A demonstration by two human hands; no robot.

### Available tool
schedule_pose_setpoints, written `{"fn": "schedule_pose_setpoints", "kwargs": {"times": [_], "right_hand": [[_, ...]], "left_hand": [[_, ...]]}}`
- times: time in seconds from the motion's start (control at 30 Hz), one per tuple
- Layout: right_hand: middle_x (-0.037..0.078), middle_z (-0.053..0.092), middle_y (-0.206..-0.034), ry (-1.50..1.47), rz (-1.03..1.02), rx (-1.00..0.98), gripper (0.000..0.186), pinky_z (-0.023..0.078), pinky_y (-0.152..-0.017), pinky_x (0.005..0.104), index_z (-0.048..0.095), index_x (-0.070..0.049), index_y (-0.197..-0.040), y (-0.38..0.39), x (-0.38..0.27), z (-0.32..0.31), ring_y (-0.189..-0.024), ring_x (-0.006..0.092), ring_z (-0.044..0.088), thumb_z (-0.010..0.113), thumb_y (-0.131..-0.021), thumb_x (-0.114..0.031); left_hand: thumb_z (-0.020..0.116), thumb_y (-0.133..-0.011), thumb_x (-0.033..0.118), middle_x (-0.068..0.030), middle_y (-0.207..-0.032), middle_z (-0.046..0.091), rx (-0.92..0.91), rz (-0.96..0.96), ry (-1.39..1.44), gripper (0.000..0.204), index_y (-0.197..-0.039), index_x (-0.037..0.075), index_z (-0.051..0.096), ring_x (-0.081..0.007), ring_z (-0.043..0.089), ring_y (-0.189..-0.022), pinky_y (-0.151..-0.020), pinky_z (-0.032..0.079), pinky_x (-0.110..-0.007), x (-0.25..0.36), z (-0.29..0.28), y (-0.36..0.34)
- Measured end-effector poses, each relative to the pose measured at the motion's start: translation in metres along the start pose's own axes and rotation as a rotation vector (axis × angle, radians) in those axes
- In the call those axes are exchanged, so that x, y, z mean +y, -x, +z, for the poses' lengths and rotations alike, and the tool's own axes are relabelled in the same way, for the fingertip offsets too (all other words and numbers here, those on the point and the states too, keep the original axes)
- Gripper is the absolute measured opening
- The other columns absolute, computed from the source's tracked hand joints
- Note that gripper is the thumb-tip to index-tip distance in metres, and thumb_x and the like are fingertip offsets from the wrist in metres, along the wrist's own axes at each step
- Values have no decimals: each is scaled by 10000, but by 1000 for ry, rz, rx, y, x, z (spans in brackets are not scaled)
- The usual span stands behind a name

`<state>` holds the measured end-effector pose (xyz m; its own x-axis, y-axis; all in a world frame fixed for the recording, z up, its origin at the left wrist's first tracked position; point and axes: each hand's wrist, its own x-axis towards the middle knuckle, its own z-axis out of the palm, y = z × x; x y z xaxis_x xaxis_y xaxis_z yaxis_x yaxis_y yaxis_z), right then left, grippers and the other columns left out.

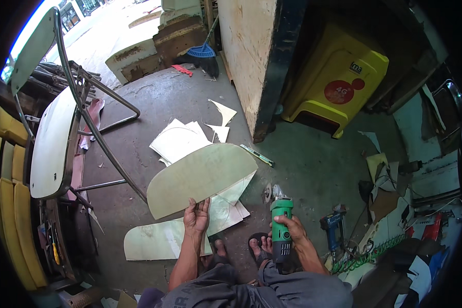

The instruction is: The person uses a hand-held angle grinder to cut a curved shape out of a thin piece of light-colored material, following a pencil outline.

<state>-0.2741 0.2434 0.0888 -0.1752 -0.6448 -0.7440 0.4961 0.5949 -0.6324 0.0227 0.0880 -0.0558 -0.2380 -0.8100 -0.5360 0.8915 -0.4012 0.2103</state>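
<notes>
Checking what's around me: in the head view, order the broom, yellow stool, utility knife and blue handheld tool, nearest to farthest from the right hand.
1. Blue handheld tool: just right of the right hand.
2. Utility knife: ahead, slightly left.
3. Yellow stool: farther ahead, right.
4. Broom: far ahead, left.
</notes>
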Motion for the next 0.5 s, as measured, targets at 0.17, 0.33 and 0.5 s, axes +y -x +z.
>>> {"fn": "schedule_pose_setpoints", "kwargs": {"times": [0.17, 0.33, 0.5], "right_hand": [[156, 683, -877, 11, -2, -4, 429, 611, -592, 363, 600, 54, -1049, 0, -3, -4, -674, 268, 721, 725, -810, -280], [152, 678, -872, -5, 2, -4, 408, 610, -583, 364, 593, 49, -1042, -3, -3, -4, -666, 262, 718, 723, -813, -264], [155, 677, -847, -14, 22, -11, 416, 612, -569, 366, 591, 47, -1038, -2, 2, 4, -649, 267, 715, 714, -822, -287]], "left_hand": [[658, -955, 210, -81, -1200, 680, 1, 2, -10, 195, -1076, 57, 649, -267, 577, -1241, -1156, 396, -498, -2, 3, -2], [640, -968, 198, -99, -1234, 665, -2, 5, 7, 191, -1090, 51, 647, -277, 570, -1254, -1153, 405, -499, -3, 5, 0], [621, -981, 161, -121, -1283, 632, 42, 70, 68, 232, -1175, 37, 601, -298, 551, -1274, -1148, 409, -507, -1, 6, 9]]}}
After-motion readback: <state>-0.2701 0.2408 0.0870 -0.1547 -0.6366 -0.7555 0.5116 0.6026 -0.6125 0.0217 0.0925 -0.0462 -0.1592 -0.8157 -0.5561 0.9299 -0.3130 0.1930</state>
